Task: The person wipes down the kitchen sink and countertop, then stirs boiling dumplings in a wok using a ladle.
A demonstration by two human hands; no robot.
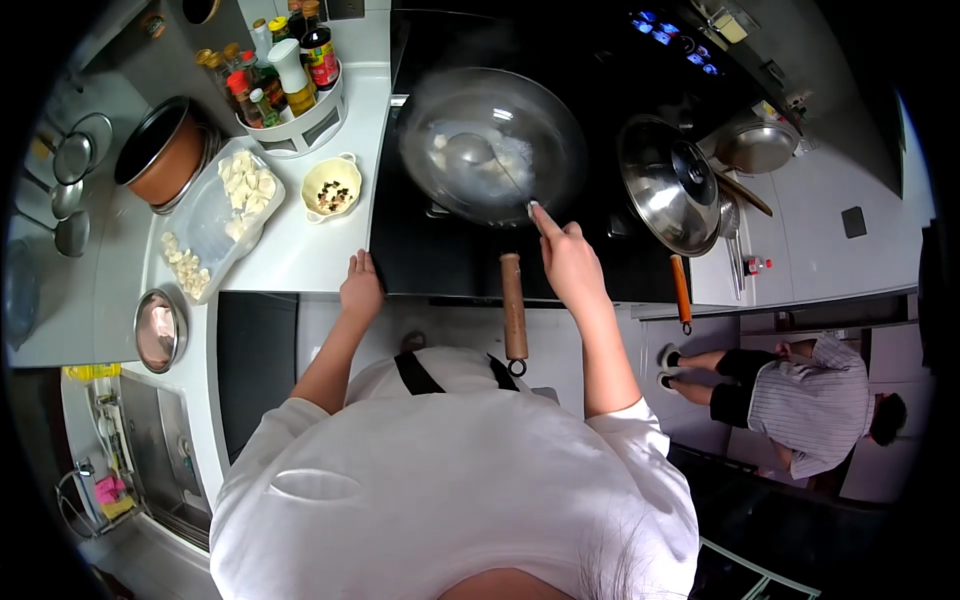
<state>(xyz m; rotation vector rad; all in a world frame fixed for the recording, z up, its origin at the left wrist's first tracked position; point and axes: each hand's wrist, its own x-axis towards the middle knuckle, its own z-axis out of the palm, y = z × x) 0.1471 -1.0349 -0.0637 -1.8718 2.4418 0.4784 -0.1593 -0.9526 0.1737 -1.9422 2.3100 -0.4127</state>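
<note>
One black cooktop (450,265) spans the middle of the view; its far part fades into shadow. On it sits a wok (555,150), with a wooden handle (513,310) pointing back toward the person; where the two join is lost against the dark surface. Steam blurs the wok's inside: pale pieces show in cloudy liquid, count and shape not readable. On the left counter, a plastic tray (208,220) bears two groups of white dumplings (247,190). To the wok's right, a domed lid (660,195) conceals most of what is under it. Ladle (468,150): head inside the wok, ahead and left of the right fingers, its thin handle slanting back to them. Right hand (572,262): fingers clamped on that handle, index laid along it; grip end covered. Left hand (361,286): at the counter edge beside the cooktop, fingers extended, close together, palm hidden. Yellow bowl (346,172): dark bits within, too small to identify.
</note>
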